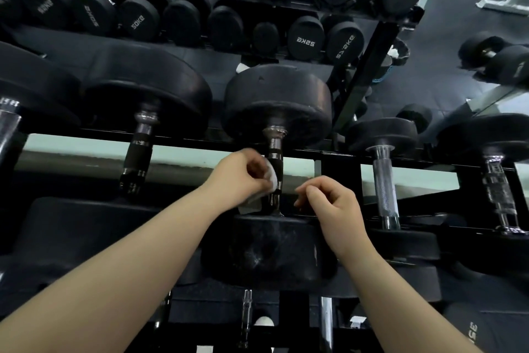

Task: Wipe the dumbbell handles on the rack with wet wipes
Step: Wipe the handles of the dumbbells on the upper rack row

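A large black dumbbell lies on the rack in front of me, its dark metal handle (275, 163) running away from me between two round rubber heads. My left hand (240, 178) grips a white wet wipe (270, 181) and holds it against the left side of that handle. My right hand (329, 204) hovers just right of the handle's near end, fingers loosely curled, holding nothing. The handle's lower part is partly hidden behind the wipe and my fingers.
More dumbbells sit on the same rack rail: one with a dark handle (140, 149) to the left, and two with chrome handles (385, 184) (498, 189) to the right. A mirror behind reflects rows of weights. A lower rack tier lies beneath my forearms.
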Demonstrator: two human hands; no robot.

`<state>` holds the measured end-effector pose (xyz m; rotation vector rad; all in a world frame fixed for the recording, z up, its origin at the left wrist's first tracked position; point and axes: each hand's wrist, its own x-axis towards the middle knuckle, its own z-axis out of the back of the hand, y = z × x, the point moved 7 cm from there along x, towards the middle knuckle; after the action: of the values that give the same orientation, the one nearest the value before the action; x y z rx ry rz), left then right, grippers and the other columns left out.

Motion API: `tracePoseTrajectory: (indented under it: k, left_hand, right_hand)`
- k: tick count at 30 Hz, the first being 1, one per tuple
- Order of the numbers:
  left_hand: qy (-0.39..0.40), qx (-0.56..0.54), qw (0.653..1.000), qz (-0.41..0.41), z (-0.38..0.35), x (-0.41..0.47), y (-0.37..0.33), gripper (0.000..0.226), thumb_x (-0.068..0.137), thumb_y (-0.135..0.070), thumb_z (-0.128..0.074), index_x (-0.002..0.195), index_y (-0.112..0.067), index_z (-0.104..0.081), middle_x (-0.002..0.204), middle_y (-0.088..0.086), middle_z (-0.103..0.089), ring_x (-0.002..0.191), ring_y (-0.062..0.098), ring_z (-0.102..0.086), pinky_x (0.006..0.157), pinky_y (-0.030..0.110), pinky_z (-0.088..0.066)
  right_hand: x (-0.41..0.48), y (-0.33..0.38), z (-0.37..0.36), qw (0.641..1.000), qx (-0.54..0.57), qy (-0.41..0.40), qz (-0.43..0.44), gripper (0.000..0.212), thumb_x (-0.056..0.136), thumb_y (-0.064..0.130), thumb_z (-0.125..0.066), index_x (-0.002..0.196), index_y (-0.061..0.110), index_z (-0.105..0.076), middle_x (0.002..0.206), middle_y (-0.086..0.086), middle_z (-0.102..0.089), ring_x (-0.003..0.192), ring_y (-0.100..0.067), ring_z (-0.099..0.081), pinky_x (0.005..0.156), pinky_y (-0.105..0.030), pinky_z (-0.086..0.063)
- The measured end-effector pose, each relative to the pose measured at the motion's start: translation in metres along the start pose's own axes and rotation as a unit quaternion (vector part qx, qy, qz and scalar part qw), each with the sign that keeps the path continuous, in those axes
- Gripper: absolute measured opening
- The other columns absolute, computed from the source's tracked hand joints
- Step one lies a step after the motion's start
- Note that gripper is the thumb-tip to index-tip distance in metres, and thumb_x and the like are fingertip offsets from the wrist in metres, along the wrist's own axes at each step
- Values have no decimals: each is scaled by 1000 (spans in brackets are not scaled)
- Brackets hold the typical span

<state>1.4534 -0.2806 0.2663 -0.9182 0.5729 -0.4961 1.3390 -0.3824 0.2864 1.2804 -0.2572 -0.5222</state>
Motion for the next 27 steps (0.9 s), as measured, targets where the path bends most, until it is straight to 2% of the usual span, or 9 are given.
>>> tracePoseTrajectory:
  k: [2,5,9,12,15,18,21,23,27]
  left_hand:
    - [-27,-35,999,-17,7,9,-4,35,72,5,-67,62,-24,-49,62,-11,-53,50,-9,-52,55,1,-35]
    - [-41,-70,996,-22,14,24,-7,29,73,8,-67,69,-17,-54,64,-10,-53,46,-17,-49,57,-2,-36]
    - [23,-51,998,-1,5,8,4,36,72,10,-67,60,-21,-53,47,-16,-55,42,-16,-48,52,-3,-35]
    - [63,-6,998,3,-4,-2,8,34,71,5,-70,59,-22,-53,56,-15,-54,43,-16,-48,52,-1,-35]
    - [-39,-68,997,3,11,15,5,15,75,8,-64,80,-6,-67,57,-15,-54,43,-17,-48,54,-3,-36]
    - [-72,-79,994,1,15,20,1,22,76,7,-65,96,-1,-69,61,-16,-56,46,-18,-49,57,-3,-36]
    - [-11,-61,998,10,6,1,8,28,73,12,-65,93,-7,-67,38,-20,-54,42,-15,-49,50,-2,-36]
    - [18,-42,999,8,1,-7,9,25,71,13,-65,85,-8,-69,36,-22,-54,42,-15,-50,50,-1,-35]
    - [-48,-74,996,30,12,6,6,20,73,9,-64,82,-9,-70,39,-25,-54,44,-15,-51,52,-3,-35]
  right_hand:
    - [0,-1,0,1000,2,-3,-1,31,85,1,-47,64,20,-60,51,15,-60,58,-11,-49,52,-12,-39]
    - [0,-1,1,1000,6,-9,-2,32,85,0,-47,64,20,-60,51,14,-60,58,-9,-49,53,-10,-39]
    - [0,-2,1,1000,6,-7,-3,33,85,1,-47,63,21,-60,52,14,-60,59,-8,-51,55,-12,-41]
    - [0,-1,0,1000,3,-4,-4,32,85,0,-47,63,21,-60,52,15,-60,59,-7,-52,56,-12,-41]
    - [1,-1,0,1000,1,-5,-3,34,85,0,-47,62,21,-60,51,14,-61,59,-6,-52,56,-11,-41]
    - [0,-1,1,1000,7,-10,-9,34,84,0,-46,61,21,-60,50,14,-60,59,-8,-51,53,-11,-40]
    - [-1,-1,1,1000,7,-7,-8,33,84,0,-47,61,20,-60,50,14,-60,58,-10,-50,52,-11,-39]
    - [-1,0,1,1000,6,-7,-11,33,84,0,-47,61,20,-60,49,13,-60,58,-11,-49,51,-11,-38]
    - [-1,-1,1,1000,5,-8,-13,34,85,1,-47,60,21,-60,50,14,-60,58,-10,-50,52,-11,-39]
